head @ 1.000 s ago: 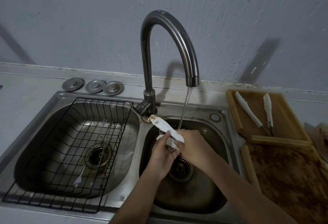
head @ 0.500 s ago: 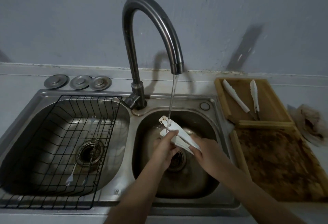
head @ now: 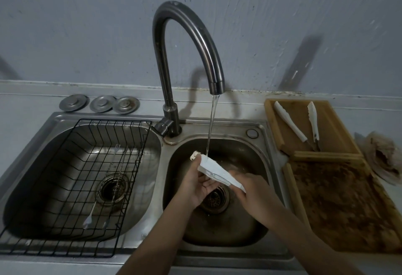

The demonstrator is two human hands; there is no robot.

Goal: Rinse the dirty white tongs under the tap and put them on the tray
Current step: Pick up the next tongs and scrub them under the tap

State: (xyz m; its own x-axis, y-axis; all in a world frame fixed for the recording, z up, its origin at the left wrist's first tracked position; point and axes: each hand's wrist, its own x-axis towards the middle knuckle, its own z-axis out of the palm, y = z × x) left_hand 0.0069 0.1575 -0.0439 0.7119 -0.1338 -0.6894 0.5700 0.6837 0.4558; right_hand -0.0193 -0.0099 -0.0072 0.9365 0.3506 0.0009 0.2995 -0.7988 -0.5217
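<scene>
White tongs (head: 214,171) with a brown-stained tip lie across both hands over the right sink basin (head: 245,150). My right hand (head: 253,196) grips their lower end. My left hand (head: 199,184) cups them from below, thumb near the stained tip. Water runs from the curved tap (head: 189,41) onto the tongs' upper part. The wooden tray (head: 339,126) stands to the right of the sink and holds two other white tongs (head: 290,121), (head: 313,120).
A black wire rack (head: 91,187) with two long utensils sits in the left basin. Three metal drain covers (head: 100,103) lie behind it. A stained wooden board (head: 339,205) lies in front of the tray, with a crumpled dirty wrapper (head: 384,157) further right.
The tongs have shifted so the stream now hits their upper part. My left hand has slid up toward the stained tip and turned palm up beneath them.
</scene>
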